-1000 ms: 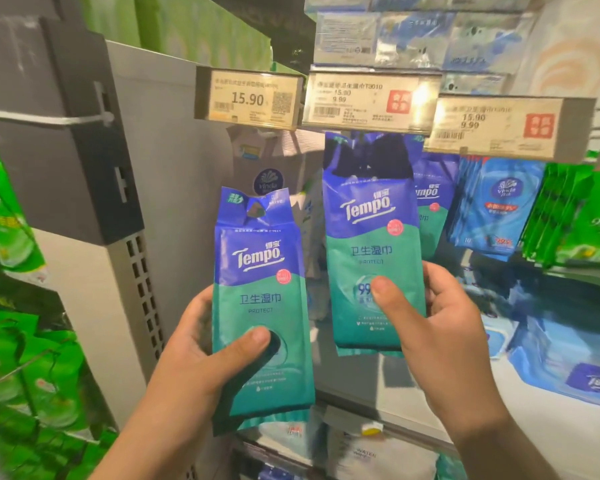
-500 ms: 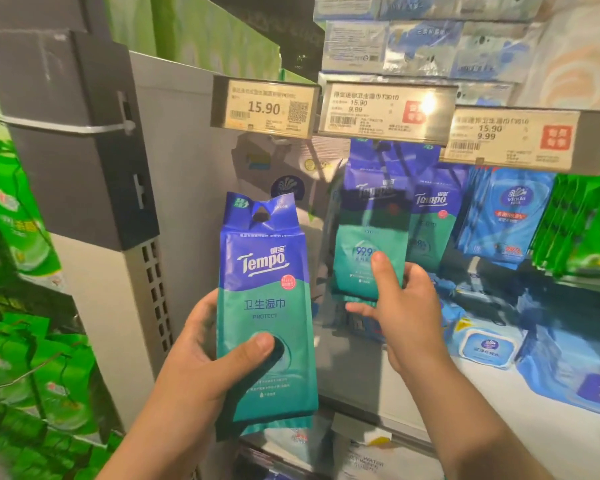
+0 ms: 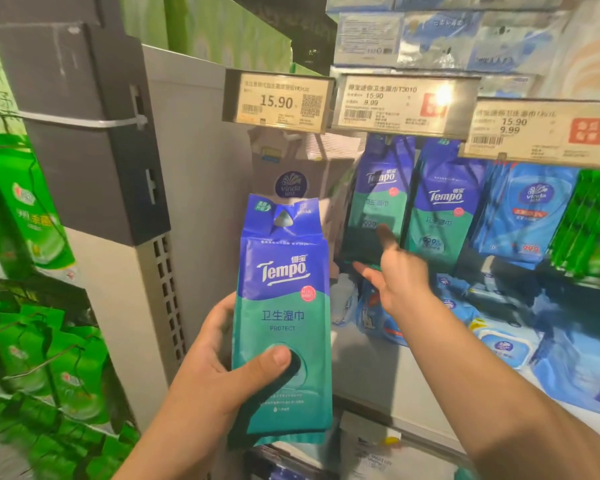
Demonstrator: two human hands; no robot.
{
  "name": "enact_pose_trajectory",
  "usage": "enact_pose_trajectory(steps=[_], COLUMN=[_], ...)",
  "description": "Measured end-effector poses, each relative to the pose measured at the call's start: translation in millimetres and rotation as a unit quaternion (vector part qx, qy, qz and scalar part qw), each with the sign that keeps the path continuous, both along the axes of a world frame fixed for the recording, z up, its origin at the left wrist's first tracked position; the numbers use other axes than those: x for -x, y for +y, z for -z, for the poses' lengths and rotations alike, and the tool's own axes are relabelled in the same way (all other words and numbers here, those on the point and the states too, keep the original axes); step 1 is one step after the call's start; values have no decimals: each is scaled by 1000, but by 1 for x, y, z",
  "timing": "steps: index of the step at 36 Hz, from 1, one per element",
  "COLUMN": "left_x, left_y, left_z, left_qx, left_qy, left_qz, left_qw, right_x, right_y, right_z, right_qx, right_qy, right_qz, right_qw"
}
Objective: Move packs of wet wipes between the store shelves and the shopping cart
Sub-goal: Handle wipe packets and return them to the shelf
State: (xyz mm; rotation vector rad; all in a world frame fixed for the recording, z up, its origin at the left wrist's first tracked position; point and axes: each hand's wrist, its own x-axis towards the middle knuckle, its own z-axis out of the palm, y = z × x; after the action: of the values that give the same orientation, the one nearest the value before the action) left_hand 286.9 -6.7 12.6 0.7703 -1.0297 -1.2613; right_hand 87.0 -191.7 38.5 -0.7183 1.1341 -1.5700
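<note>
In the head view, the Tempo pack [image 3: 280,320] of wet wipes is a flat pouch, dark blue on top and teal-green below. It has the white brand name, a small red round mark beside it, and a hang hole in its top flap. It stands upright in front of the shelves, low in the middle of the picture, and the left hand [image 3: 219,379] grips it. The thumb lies across the lower front and the fingers curl behind the left edge.

The right hand [image 3: 400,271] reaches forward to a hanging Tempo pack [image 3: 378,206], which hangs under the middle price tag [image 3: 404,103]. One finger points up against the lower part of this pack and another finger is spread to the left. The hand is blurred, so I cannot tell if it pinches the pack or only touches it.

A second hanging pack [image 3: 444,209] of the same kind is just beside it on the right, then blue Vinda packs [image 3: 530,209]. The hook that carries the packs is hidden behind the price tag. The bottom of the held pack is dark and hard to read. Green packs [image 3: 32,220] at the left are cut off by the edge of the picture.
</note>
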Motion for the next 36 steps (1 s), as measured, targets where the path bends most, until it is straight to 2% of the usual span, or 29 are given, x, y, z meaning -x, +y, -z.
enact_pose_trajectory(steps=[5, 8, 12, 17, 20, 22, 27, 31, 36], left_x=[5, 12, 22, 30, 38, 44, 52, 47, 40], left_y=[-2, -4, -7, -12, -16, -20, -25, -23, -20], left_z=[1, 2, 5, 5, 2, -1, -9, -11, -11], left_qx=[-7, 1, 7, 33, 48, 56, 71, 104, 137], left_qy=[6, 17, 35, 25, 20, 11, -8, -48, -88], left_qz=[8, 13, 5, 11, 28, 36, 92, 130, 152], left_qw=[1000, 1000, 999, 999, 998, 998, 993, 985, 975], right_x=[7, 14, 18, 16, 14, 12, 5, 9, 8], right_y=[9, 28, 68, 133, 162, 171, 172, 172, 175], right_z=[26, 40, 54, 63, 59, 54, 47, 48, 40], right_qx=[-27, -28, 16, 62, 103, 150, 163, 203, 208], right_qy=[23, 54, 56, 76, 109, 157, 210, 259, 208], right_qz=[48, 33, -4, -136, -266, -303, -183, -109, -93], right_qw=[998, 998, 998, 986, 952, 928, 947, 938, 951])
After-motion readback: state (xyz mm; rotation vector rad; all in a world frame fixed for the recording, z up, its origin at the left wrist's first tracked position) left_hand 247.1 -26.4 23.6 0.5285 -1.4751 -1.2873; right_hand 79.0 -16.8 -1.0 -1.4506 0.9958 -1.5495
